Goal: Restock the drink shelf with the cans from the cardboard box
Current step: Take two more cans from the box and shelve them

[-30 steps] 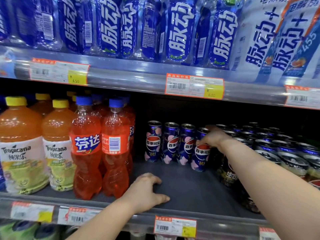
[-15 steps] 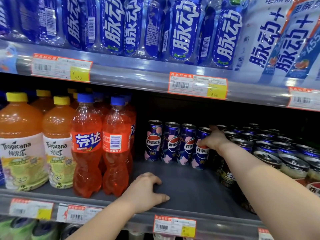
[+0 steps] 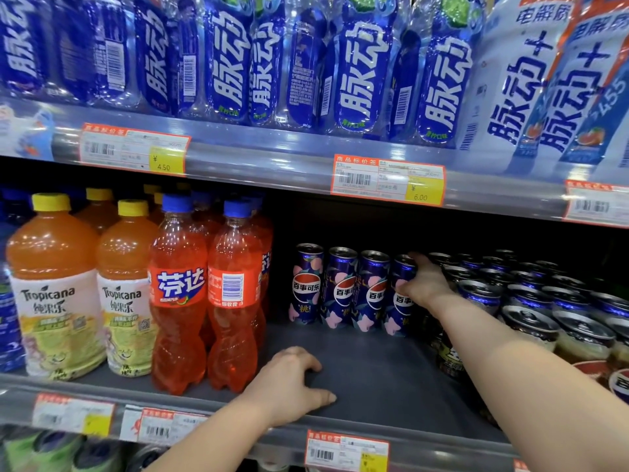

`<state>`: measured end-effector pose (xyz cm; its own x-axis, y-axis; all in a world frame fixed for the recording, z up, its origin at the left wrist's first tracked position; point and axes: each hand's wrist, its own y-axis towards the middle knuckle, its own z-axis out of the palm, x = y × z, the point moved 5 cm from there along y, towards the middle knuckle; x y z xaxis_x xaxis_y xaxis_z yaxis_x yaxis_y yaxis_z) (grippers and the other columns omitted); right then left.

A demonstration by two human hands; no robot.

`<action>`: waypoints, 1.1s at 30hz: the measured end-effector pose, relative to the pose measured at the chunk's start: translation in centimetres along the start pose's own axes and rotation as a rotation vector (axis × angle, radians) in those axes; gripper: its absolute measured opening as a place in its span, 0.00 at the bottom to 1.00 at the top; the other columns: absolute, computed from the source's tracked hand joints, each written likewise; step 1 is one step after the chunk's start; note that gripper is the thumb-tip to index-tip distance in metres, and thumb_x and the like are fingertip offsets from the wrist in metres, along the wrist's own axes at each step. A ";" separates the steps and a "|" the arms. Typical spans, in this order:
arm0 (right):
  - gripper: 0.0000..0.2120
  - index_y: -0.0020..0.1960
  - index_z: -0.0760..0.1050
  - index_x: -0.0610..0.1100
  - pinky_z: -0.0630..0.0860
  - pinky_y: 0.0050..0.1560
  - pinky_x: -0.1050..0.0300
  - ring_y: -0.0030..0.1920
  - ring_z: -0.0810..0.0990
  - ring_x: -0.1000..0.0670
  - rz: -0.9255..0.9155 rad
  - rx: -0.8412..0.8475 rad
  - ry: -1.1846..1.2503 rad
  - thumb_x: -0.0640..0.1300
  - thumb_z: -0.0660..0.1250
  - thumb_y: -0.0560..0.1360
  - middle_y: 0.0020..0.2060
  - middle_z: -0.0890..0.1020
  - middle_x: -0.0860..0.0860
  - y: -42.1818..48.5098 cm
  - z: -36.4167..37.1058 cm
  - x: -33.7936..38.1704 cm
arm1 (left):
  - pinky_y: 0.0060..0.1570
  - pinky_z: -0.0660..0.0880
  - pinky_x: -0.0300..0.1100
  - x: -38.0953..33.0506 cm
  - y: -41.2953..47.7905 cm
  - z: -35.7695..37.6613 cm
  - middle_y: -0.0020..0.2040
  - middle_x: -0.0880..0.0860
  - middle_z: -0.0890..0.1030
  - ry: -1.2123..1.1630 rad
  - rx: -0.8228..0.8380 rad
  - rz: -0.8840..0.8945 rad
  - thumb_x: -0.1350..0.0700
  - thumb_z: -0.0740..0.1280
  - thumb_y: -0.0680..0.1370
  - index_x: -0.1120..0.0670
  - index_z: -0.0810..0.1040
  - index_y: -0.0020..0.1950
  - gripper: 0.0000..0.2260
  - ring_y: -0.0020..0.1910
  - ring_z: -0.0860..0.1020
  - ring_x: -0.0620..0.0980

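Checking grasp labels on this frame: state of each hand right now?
Left hand: open, holding nothing, resting on the shelf.
Right hand: closed around the rightmost blue Pepsi can in the back row.

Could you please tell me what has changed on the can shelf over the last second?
Very little: the right hand stays closed on the fourth blue can, now gripping lower. The left hand and the other three cans have not moved.
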<state>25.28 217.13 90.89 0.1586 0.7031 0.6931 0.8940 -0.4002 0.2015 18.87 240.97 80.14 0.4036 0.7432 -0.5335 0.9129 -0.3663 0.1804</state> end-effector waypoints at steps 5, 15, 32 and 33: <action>0.35 0.76 0.52 0.50 0.68 0.66 0.49 0.70 0.65 0.38 0.006 -0.032 -0.029 0.39 0.66 0.75 0.74 0.55 0.38 -0.3 0.5 0.0 | 0.64 0.67 0.37 0.0 0.0 0.0 0.62 0.47 0.72 0.009 0.004 0.000 0.43 0.71 0.70 0.52 0.74 0.64 0.26 0.63 0.70 0.45; 0.36 0.76 0.53 0.47 0.66 0.67 0.51 0.70 0.65 0.38 -0.029 -0.053 -0.028 0.40 0.67 0.73 0.74 0.54 0.40 -3.7 -0.9 1.8 | 0.64 0.67 0.35 -0.9 -0.4 -1.0 0.63 0.49 0.73 0.010 -0.092 -0.006 0.44 0.69 0.72 0.51 0.74 0.63 0.22 0.62 0.72 0.45; 0.24 0.71 0.65 0.47 0.67 0.63 0.58 0.69 0.69 0.50 -0.112 0.047 -0.102 0.47 0.65 0.76 0.69 0.70 0.51 -24.7 -6.8 -6.3 | 0.47 0.71 0.46 -9.5 -9.0 4.3 0.47 0.51 0.73 -0.288 -0.131 0.155 0.54 0.68 0.74 0.52 0.72 0.64 0.19 0.45 0.76 0.55; 0.24 0.71 0.64 0.47 0.68 0.63 0.58 0.69 0.69 0.50 -0.078 0.034 -0.110 0.47 0.64 0.76 0.70 0.69 0.51 -25.5 -7.9 -7.7 | 0.48 0.71 0.46 -10.7 -9.2 5.5 0.46 0.52 0.74 -0.286 -0.086 0.167 0.54 0.69 0.73 0.52 0.72 0.64 0.20 0.47 0.77 0.56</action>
<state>-2.07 217.23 85.88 0.1313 0.7923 0.5958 0.9190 -0.3227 0.2266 5.81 233.35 79.64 0.5254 0.4851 -0.6990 0.8425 -0.4118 0.3474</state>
